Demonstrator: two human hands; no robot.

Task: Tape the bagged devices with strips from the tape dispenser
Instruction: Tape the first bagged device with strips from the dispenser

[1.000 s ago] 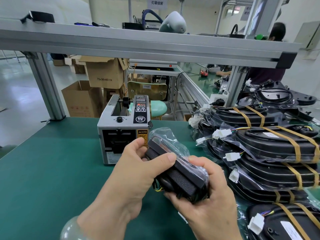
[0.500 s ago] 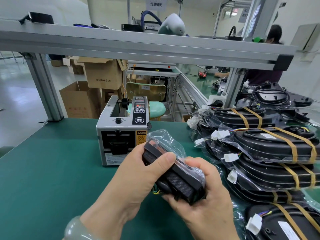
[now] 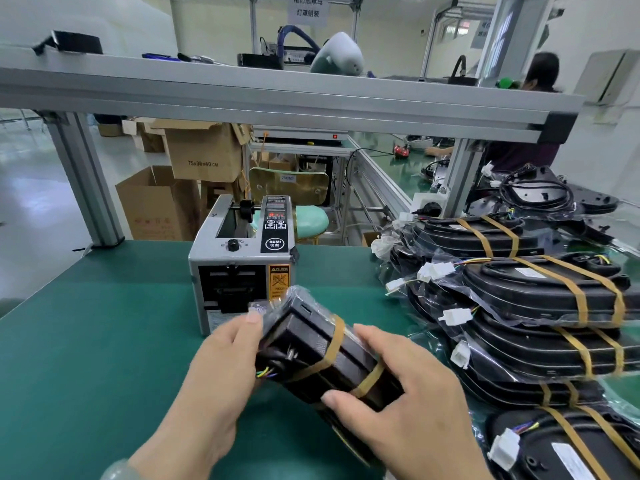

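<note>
One bagged device (image 3: 311,342) between fingers (image 3: 247,329) of left hand (image 3: 214,372) and right hand (image 3: 408,382)

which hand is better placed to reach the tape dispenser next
Left, probably. The left hand grips the bagged device just in front of the tape dispenser; the right hand holds its other end, nearer the taped stack.

The tape dispenser (image 3: 242,261) stands on the worktop (image 3: 86,341), near its middle. Just in front of it, above the worktop, the bagged device (image 3: 318,351) is held between both hands: the left hand (image 3: 214,368) at its left end, the right hand (image 3: 408,396) at its right end. To the right, taped bagged devices (image 3: 540,299) lie piled on the worktop. Beyond the dispenser stands a stool (image 3: 310,220), with cardboard boxes (image 3: 204,150) to its left. A shelf (image 3: 277,95) runs overhead.
</note>
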